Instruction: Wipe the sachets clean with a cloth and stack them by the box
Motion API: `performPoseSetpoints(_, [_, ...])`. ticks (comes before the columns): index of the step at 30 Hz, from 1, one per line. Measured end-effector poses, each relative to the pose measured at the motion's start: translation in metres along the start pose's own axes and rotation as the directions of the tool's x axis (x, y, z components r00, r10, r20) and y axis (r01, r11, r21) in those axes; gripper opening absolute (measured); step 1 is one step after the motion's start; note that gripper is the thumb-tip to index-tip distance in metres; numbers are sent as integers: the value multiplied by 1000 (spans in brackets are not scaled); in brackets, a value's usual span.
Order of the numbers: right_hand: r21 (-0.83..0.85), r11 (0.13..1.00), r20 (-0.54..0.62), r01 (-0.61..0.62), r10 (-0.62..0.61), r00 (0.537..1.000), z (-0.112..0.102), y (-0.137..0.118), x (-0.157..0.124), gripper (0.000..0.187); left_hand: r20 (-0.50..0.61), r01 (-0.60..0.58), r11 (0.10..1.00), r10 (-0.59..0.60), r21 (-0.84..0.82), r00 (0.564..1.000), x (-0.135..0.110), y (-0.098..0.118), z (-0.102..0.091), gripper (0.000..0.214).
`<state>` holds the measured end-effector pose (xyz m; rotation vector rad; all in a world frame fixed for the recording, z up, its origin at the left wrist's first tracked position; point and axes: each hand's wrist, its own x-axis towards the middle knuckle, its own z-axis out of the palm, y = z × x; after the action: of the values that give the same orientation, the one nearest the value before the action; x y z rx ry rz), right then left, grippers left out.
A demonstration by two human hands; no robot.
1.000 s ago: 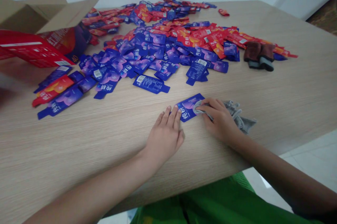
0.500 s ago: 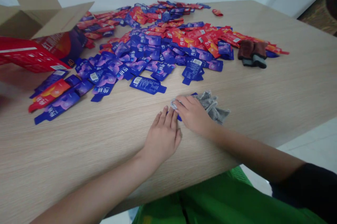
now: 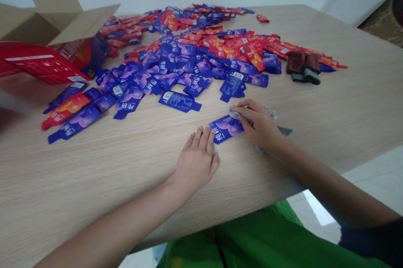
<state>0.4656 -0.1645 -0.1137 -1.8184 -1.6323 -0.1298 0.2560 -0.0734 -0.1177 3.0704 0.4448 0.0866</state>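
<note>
A purple sachet [image 3: 228, 127] lies flat on the wooden table in front of me. My left hand [image 3: 198, 154] rests flat with fingers stretched out, its fingertips pressing the sachet's near left end. In my right hand [image 3: 260, 123] a grey cloth [image 3: 234, 113] is bunched, pressed against the far right end of the same sachet. Part of the cloth is hidden under the hand and trails out to the right.
Beyond my hands spreads a heap of purple and red sachets [image 3: 176, 64]. An open red cardboard box [image 3: 40, 62] stands at the left. Brown and grey folded fabric [image 3: 304, 66] lies at the right of the heap. The table [image 3: 330, 121] ends at the right.
My right hand has slid to the right and slightly away with the grey cloth, uncovering the sachet's printed face. My left hand has stayed nearly in place on its end.
</note>
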Motion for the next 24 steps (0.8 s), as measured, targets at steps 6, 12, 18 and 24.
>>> performPoseSetpoints(6, [-38, 989, 222, 141, -129, 966, 30, -36, 2, 33, -2, 2, 1000, -2, 17, 1000, 0, 2, 0, 56])
performPoseSetpoints(12, [-192, 981, 155, 39, -9, 988, 15, 3, -16, 39, 8, 7, 1000, -7, -4, 1000, 0, 3, 0, 62])
performPoseSetpoints(18, [-103, 993, 17, -55, 57, 998, -2, 14, -12, 36, 9, 14, 1000, -14, -12, 1000, -1, 3, 1, 61])
performPoseSetpoints(24, [-51, 993, 138, 109, -101, 985, 21, -33, -1, 38, -6, 0, 1000, 0, -4, 1000, -1, 2, 2, 60])
